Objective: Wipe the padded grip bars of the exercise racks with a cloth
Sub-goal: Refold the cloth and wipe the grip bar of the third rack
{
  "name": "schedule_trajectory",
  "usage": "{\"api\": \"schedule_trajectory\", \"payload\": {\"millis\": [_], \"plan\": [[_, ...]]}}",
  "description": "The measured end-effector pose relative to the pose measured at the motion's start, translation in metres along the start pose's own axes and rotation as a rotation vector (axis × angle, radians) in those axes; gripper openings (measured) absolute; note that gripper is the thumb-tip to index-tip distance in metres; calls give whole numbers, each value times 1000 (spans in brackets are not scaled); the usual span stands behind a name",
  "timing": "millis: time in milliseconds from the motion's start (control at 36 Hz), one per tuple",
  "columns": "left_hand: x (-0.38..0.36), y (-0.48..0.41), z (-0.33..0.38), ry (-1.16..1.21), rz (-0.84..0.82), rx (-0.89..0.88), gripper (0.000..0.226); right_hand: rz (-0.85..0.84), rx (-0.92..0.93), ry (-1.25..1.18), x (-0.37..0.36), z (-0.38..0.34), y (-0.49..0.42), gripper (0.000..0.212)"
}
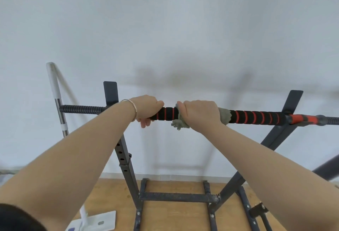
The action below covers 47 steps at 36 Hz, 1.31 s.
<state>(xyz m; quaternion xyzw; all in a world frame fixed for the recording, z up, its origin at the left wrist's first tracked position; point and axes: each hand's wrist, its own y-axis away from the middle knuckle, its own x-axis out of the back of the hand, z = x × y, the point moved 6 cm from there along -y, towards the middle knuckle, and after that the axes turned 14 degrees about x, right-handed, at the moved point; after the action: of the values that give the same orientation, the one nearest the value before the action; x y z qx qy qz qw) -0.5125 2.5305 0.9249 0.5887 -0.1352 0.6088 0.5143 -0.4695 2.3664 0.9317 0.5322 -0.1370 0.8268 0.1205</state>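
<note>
A horizontal bar padded in black foam with red rings (256,117) rests across the two uprights of a dark steel rack (126,168). My left hand (146,109) grips the padded bar near its left end, fingers curled under it. Just to the right, my right hand (200,113) grips a grey-green cloth (224,116) wrapped round the bar. Ragged cloth ends stick out on both sides of that hand and hang below it. The two hands are a short gap apart, with a stretch of bare padding between them.
A mop with a white-and-chrome handle (55,91) leans on the white wall at the left, its flat head (99,221) on the wooden floor. The rack's base frame (178,196) lies below. A second dark bar (326,170) enters from the right.
</note>
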Motion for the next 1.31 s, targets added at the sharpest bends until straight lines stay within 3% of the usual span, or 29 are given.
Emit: {"api": "schedule_trajectory", "payload": {"millis": [28, 111, 139, 250, 333, 389, 500, 583, 667, 722, 778, 833, 889, 972, 1028, 1083, 1139, 1194, 1306], "plan": [[1, 0, 1, -56, 38, -17, 40, -2, 1, 10, 0, -1, 1, 30], [0, 5, 8, -507, 379, -180, 6, 14, 5, 58, 1, -5, 1, 32], [-4, 8, 9, -606, 487, -223, 16, 31, -1, 80, 2, -7, 1, 27], [-11, 18, 7, -631, 731, -229, 19, 142, -88, 100, 4, -5, -1, 13], [-11, 20, 7, -598, 780, -232, 17, 51, -139, 20, 2, 2, -14, 7], [-12, 21, 6, -591, 801, -231, 18, -62, -173, -188, -3, 15, -25, 21], [-14, 33, 5, -534, 932, -228, 28, -479, -155, -929, -7, 15, -30, 31], [-16, 37, 4, -525, 976, -236, 32, -532, -97, -1056, -3, 10, -25, 46], [-13, 22, 5, -609, 799, -234, 20, -399, -156, -932, -4, 14, -28, 42], [-3, 10, 0, -471, 573, -218, 10, -242, -254, -804, -4, 21, -29, 40], [8, 5, -10, -227, 266, -83, 46, -136, -186, -502, -2, 20, -31, 30], [7, 0, -17, -80, 69, 2, 64, -58, -106, -265, -1, 13, -29, 14], [8, -1, -17, -128, 121, -4, 54, -21, -94, -136, 3, 7, -21, 7], [7, 4, -9, -492, 441, -186, 12, 175, -21, -8, 13, -6, -8, 13], [2, 9, -8, -624, 570, -240, 21, 478, 46, 84, 23, -18, 3, 8], [1, 12, -9, -640, 634, -231, 22, 666, 50, 70, 25, -21, 10, 20], [0, 12, -10, -630, 666, -220, 21, 569, 11, 132, 20, -24, 4, 21], [0, 13, -9, -631, 712, -228, 21, 325, -47, 183, 14, -19, -10, 3], [-2, 17, -9, -607, 773, -227, 20, -114, -124, -188, 6, 2, -38, 13]]}}
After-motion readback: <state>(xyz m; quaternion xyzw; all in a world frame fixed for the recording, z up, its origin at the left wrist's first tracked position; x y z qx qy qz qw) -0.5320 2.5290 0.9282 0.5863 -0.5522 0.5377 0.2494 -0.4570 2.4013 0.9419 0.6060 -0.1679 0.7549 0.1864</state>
